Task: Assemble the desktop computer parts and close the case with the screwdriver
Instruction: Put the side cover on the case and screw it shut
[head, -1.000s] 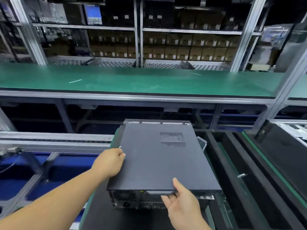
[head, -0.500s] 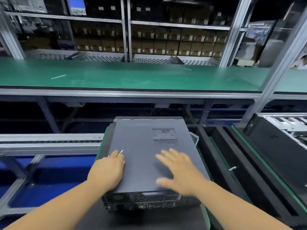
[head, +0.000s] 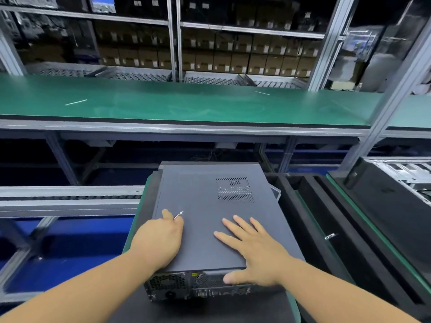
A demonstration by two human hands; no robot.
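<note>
You have one computer case [head: 205, 220] lying flat on the black mat [head: 200, 308]. Your right hand [head: 254, 250] presses it with flat fingers; your left hand [head: 158, 241] pinches one thin metal tool [head: 178, 215] on its lid.

Desktop computer case [head: 205, 213]: dark grey, lying flat on its side, rear I/O end toward the viewer. Side panel [head: 198, 243] is seated on top, flush w/ chassis; perforated vent grid [head: 234, 189] near far right of panel. Rear face [head: 186, 285] shows PSU grille at left, ports along lower edge, small yellow label at top. Thin silver metal tip [head: 178, 214], poss. screwdriver bit, lies over panel's left part, angled up-right.
</note>
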